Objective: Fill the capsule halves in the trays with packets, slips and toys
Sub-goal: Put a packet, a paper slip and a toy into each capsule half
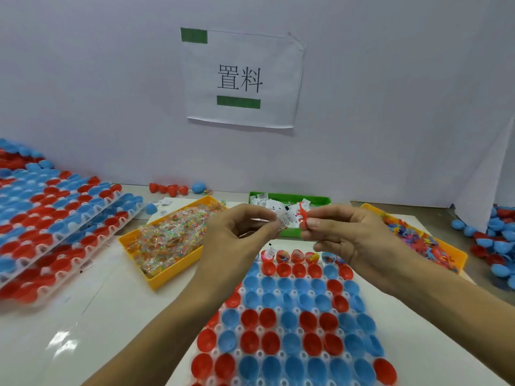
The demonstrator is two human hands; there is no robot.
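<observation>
Left hand (239,232): raised above the far end of the near tray, fingers (271,225) curled, thumb and forefinger pinching a small white printed slip (283,222).
Right hand (345,232): raised at the same height, just beside the left one, fingers curled, thumb and forefinger pinching a small red toy (303,215).
Slip: held between the two hands, long axis roughly upright, tilted a little, lower end at the left fingertips.
Red toy: long axis upright, its upper part rising above the right thumb, touching or nearly touching the slip; I cannot tell which.
Near tray (289,330): clear, on the tabletop (111,316) under the forearms, holding red and blue capsule halves (291,319) with open sides up; a few in the far row already hold contents, the rest show bare insides.
Left yellow bin (156,274): filled with clear packets (170,235) of coloured bits, left of the near tray.
Green bin (289,198): behind the hands, holding white slips.
Right yellow bin (457,254): holding small coloured toys, right of the right hand.
Stacked trays (55,218): at the far left, filled with red and blue halves.
Loose halves (496,246): heaped at the right edge; a few more lie along the wall.
Paper sign (241,79): on the wall, printed characters and two green bars.
</observation>
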